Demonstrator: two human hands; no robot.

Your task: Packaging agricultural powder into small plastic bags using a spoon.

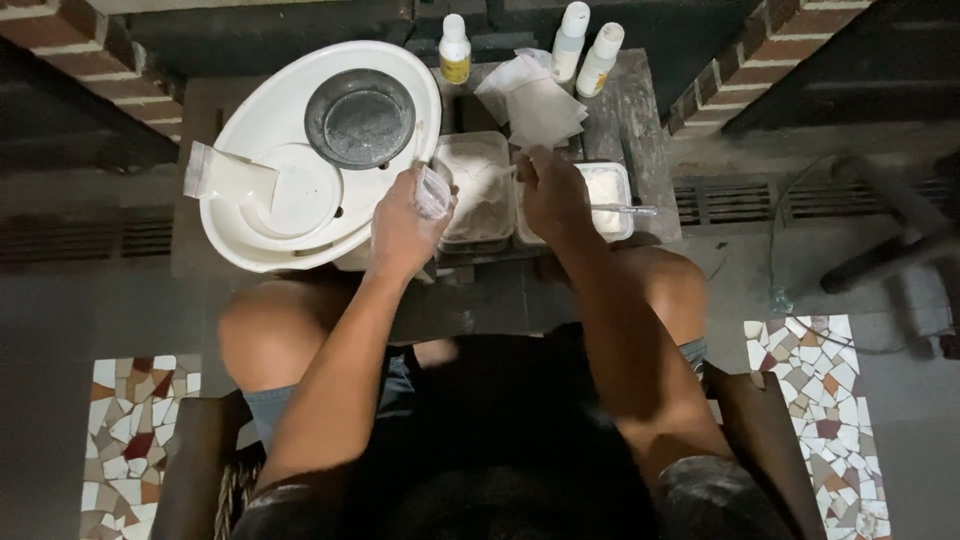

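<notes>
Farthest left on the tabletop (640,120), a small clear plastic bag (228,175) is lying over the rim of the big white basin (250,120). Inside the basin, a white lid (295,190) is sitting flat and a dark round bowl (360,118) is resting toward the far side.

Just right of the basin, I am holding my left hand (400,225) up with the fingers clenched around a small clear pouch (432,192), which is sticking up out of my fist right at the edge of the first tray. That tray (475,185), a square plastic one filled with pale powder, is sitting between my two hands. Behind it, a white bottle with a yellow label (454,50) is standing upright.

My right hand (552,195) is hovering over the gap between the two trays, fingers curled shut; I cannot tell what they are pinching, since the back of the hand is hiding it. A loose stack of clear pouches (535,100) is lying just beyond that hand. Two more white bottles (585,45) are leaning together behind the stack.

To the right, the second tray (612,190) is holding white powder, and a thin clear dropper (625,210) is lying across its near edge, pointing right.
</notes>
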